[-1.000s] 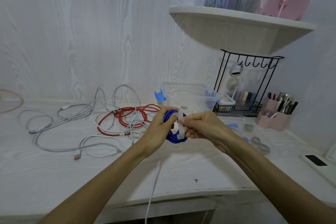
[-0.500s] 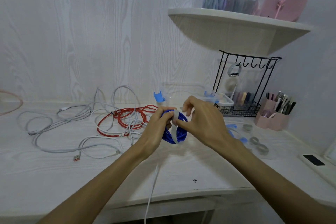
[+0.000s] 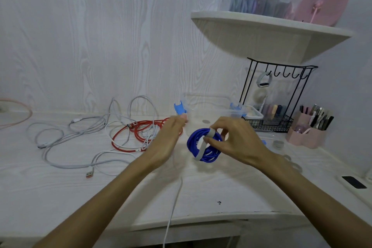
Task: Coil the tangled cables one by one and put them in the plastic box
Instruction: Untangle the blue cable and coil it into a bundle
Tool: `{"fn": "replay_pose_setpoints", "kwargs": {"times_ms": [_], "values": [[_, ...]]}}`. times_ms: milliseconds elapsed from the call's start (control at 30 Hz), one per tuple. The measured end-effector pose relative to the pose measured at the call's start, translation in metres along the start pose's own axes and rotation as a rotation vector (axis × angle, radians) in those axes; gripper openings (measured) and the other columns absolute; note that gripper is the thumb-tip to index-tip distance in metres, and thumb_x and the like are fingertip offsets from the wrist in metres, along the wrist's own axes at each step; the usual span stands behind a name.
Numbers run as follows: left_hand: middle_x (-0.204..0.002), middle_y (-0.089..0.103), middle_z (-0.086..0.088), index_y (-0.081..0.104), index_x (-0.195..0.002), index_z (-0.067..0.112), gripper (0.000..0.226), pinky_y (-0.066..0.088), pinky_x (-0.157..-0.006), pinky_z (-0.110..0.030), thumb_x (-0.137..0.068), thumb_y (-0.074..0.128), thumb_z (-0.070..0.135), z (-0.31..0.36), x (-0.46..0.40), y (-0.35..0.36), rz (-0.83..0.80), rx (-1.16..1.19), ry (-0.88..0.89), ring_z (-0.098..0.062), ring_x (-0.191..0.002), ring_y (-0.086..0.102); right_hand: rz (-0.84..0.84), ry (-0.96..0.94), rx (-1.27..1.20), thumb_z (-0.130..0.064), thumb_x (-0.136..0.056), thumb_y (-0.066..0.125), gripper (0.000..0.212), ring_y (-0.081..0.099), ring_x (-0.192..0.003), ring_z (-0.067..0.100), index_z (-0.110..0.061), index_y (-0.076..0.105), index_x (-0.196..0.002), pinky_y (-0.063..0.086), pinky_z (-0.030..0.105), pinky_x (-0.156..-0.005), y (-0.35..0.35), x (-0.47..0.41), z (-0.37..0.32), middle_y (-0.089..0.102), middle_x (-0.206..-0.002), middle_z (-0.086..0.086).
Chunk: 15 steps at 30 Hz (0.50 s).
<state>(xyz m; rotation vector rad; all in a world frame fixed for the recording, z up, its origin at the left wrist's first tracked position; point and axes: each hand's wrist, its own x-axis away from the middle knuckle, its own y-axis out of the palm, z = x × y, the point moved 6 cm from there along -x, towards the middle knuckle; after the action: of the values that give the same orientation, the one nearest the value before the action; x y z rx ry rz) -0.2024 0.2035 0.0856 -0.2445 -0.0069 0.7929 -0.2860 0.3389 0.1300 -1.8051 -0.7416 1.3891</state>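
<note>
The right hand (image 3: 235, 143) is pinching the blue cable (image 3: 204, 145), coiled and wrapped in a grey strap, just above the desk. The left hand (image 3: 168, 139) is hanging loose (holding nothing). Next job — dropping it in the plastic box (image 3: 213, 106) behind.

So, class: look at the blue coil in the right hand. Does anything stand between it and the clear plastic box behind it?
Nothing visible does. The right hand pinches the blue coil just in front of the clear plastic box, which is open on top. The left hand is off to the side, not in the path.
</note>
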Motion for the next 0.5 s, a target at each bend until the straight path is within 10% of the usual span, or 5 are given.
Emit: {"fn": "replay_pose_setpoints", "kwargs": {"times_ms": [100,233,500], "values": [[-0.077,0.068,0.008,0.068,-0.083,0.018,0.030,0.049,-0.067,-0.024,-0.098,0.042,0.026,0.006,0.026,-0.023,0.038,0.051,0.169,-0.009,-0.071,0.062,0.094,-0.033,0.054,-0.026,-0.075,0.078,0.016,0.048,-0.064,-0.001,-0.013,0.072,-0.083,0.046,0.019,-0.059,0.000,0.007,0.002,0.068,-0.081,-0.002],[-0.064,0.066,0.008,0.069,-0.076,0.023,0.021,0.044,-0.046,-0.017,-0.091,0.056,0.030,-0.012,0.040,0.011,-0.240,0.065,-0.103,-0.003,-0.051,0.059,0.290,-0.028,0.086,-0.014,-0.068,0.084,0.020,0.046,-0.054,0.006,-0.006,0.067,-0.074,0.042,0.017,-0.047,0.001,0.013,-0.005,0.062,-0.072,0.003],[-0.092,0.049,0.024,0.053,-0.088,0.044,0.010,0.040,-0.070,-0.022,-0.085,0.057,0.053,-0.014,0.038,0.035,-0.191,0.254,-0.124,0.001,-0.089,0.048,0.430,-0.017,0.080,-0.007,-0.059,0.087,0.026,0.054,-0.049,0.018,-0.002,0.067,-0.075,0.047,0.030,-0.039,0.011,0.015,-0.019,0.062,-0.073,0.008]]}}
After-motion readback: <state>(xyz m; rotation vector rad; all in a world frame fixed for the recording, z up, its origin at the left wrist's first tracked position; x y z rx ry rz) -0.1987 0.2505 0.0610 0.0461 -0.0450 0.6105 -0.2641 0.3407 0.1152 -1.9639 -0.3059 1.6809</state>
